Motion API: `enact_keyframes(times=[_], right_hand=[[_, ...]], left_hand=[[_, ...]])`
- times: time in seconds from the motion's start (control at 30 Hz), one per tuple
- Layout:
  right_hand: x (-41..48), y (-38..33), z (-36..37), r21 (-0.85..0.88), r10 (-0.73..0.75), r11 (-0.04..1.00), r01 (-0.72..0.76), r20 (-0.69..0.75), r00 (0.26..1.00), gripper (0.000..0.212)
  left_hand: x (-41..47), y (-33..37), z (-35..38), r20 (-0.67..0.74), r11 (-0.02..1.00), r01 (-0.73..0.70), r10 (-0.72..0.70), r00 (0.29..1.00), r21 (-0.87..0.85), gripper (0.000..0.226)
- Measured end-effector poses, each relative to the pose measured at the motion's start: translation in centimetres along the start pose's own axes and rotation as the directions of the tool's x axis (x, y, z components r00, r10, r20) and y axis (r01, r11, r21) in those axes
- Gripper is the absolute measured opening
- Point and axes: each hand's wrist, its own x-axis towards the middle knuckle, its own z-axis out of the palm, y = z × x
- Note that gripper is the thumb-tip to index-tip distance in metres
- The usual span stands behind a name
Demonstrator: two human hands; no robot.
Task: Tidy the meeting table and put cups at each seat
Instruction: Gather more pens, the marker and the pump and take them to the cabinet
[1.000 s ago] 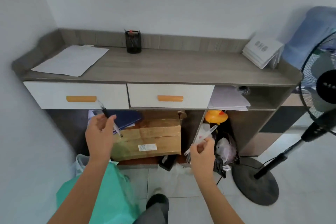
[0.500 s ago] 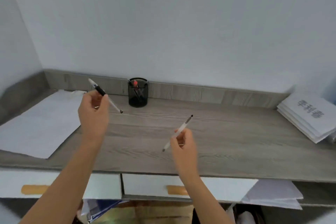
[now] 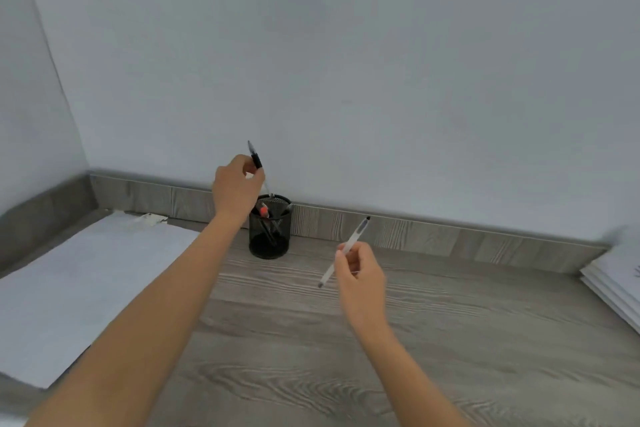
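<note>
Desk (image 3: 450, 340) | left hand (image 3: 235, 189) pinches dark pen (image 3: 255, 159), tip seemingly in holder (image 3: 270, 239) | right hand (image 3: 360, 274) pinches white pen (image 3: 356, 234)

- Pen holder (image 3: 270, 236) stands on the desk top (image 3: 450, 340), toward the back, just before the back ledge (image 3: 433, 232); wall (image 3: 346, 62) behind that.
- Several pens (image 3: 265, 211) stand in the holder.
- Left hand (image 3: 235, 189) above the holder, slightly left of it, pinching the left-hand pen (image 3: 256, 159); the pen's lower end is at the holder's mouth.
- Right hand (image 3: 362, 276) right of the holder and nearer the viewer, above the desk top, holding the right-hand pen (image 3: 348, 248) tilted, upper end leaning away.
- Paper sheet (image 3: 69, 288) flat on the desk, left of the holder.
- Paper stack (image 3: 616, 284) far right of the holder, at the frame edge.
</note>
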Motion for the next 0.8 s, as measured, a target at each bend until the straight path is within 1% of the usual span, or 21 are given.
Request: enact_keyframes(times=[0.1, 0.2, 0.23, 0.3, 0.37, 0.43, 0.47, 0.53, 0.6, 0.63, 0.67, 0.73, 0.77, 0.8], right_hand=[[0.7, 0.1, 0.7, 0.019, -0.006, 1.0, 0.005, 0.025, 1.0, 0.023], [1.3, 0.3, 1.5, 0.022, -0.002, 1.0, 0.001, 0.041, 0.999, 0.021], [1.6, 0.4, 1.8, 0.02, -0.002, 1.0, 0.001, 0.04, 0.999, 0.02], [2.2, 0.3, 2.5, 0.014, -0.008, 1.0, 0.008, 0.044, 0.999, 0.015], [3.1, 0.1, 3.3, -0.008, -0.019, 1.0, 0.019, 0.051, 0.999, 0.011], [4.5, -0.3, 4.1, -0.053, -0.034, 0.998, 0.036, 0.037, 0.999, 0.009], [5.2, -0.6, 4.5, -0.074, -0.05, 0.996, 0.052, 0.02, 0.999, 0.008], [6.8, -1.2, 5.3, -0.103, -0.094, 0.99, 0.091, -0.016, 0.995, 0.008], [8.4, -1.8, 6.2, -0.112, -0.14, 0.985, 0.135, -0.041, 0.989, 0.017], [9.1, -2.2, 6.7, -0.121, -0.163, 0.98, 0.157, -0.042, 0.986, 0.02], [9.7, -2.5, 7.2, -0.136, -0.186, 0.974, 0.181, -0.03, 0.982, 0.021], [10.9, -2.6, 8.4, -0.19, -0.218, 0.957, 0.219, 0.024, 0.976, 0.024], [11.5, -2.4, 8.9, -0.227, -0.219, 0.947, 0.226, 0.057, 0.974, 0.026], [12.0, -2.0, 9.3, -0.269, -0.21, 0.936, 0.227, 0.09, 0.974, 0.028]], left_hand=[[1.1, -1.3, 0.7, 0.11, 0.994, 0.013, -0.025, 0.994, 0.108, 0.018], [1.3, -2.2, 0.4, 0.224, 0.973, 0.068, -0.119, 0.967, 0.221, 0.028], [1.3, -2.5, 0.1, 0.232, 0.972, 0.096, -0.146, 0.962, 0.215, 0.033], [1.0, -3.1, -0.9, 0.205, 0.98, 0.152, -0.176, 0.963, 0.127, 0.043], [-0.1, -4.0, -2.3, 0.171, 0.984, 0.172, -0.176, 0.969, 0.037, 0.045], [-2.3, -5.3, -3.6, 0.132, 0.982, 0.19, -0.19, 0.973, 0.016, 0.051], [-3.7, -6.2, -4.1, 0.118, 0.978, 0.2, -0.207, 0.971, 0.064, 0.051], [-7.3, -8.2, -4.7, 0.136, 0.941, 0.203, -0.247, 0.96, 0.272, 0.047], [-10.6, -10.2, -4.8, 0.214, 0.87, 0.161, -0.288, 0.933, 0.467, 0.048], [-11.6, -10.9, -4.7, 0.258, 0.838, 0.117, -0.293, 0.921, 0.534, 0.049], [-12.2, -11.3, -4.5, 0.301, 0.812, 0.063, -0.285, 0.91, 0.58, 0.049], [-12.4, -11.5, -4.1, 0.35, 0.792, -0.011, -0.257, 0.901, 0.611, 0.047], [-12.4, -11.3, -4.0, 0.368, 0.79, -0.037, -0.244, 0.897, 0.612, 0.049], [-12.4, -11.2, -4.0, 0.377, 0.792, -0.062, -0.218, 0.9, 0.608, 0.057]])
